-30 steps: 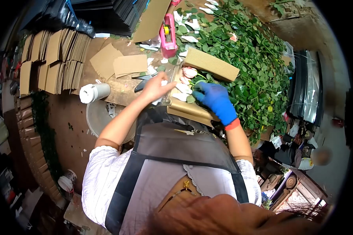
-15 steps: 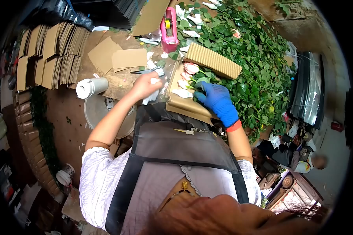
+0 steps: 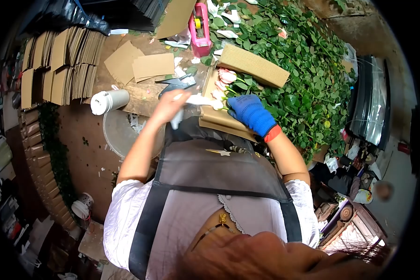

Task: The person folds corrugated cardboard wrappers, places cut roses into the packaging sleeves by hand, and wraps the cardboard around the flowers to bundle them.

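My bare left hand (image 3: 172,105) is closed on a white strip (image 3: 196,100) that stretches right to a rose head, blurred by motion. My right hand (image 3: 252,113), in a blue glove, is closed at the stem just behind that rose head (image 3: 216,103). Pale pink roses (image 3: 227,75) lie in a column above it, on brown cardboard (image 3: 226,123). Ridged cardboard (image 3: 254,65) lies across the stems. A grey tool with dark handles (image 3: 177,84) rests above my left hand.
Leafy stems (image 3: 303,93) cover the right side. A pink tape dispenser (image 3: 201,39) stands at the top. Cardboard pieces (image 3: 154,66), a white roll (image 3: 109,101) and stacked cardboard (image 3: 65,65) are on the left. A person (image 3: 363,189) is at far right.
My left hand has moved down, and the white strip now stretches between it and the rose head. My gloved hand has shifted slightly left and closed at the stem.
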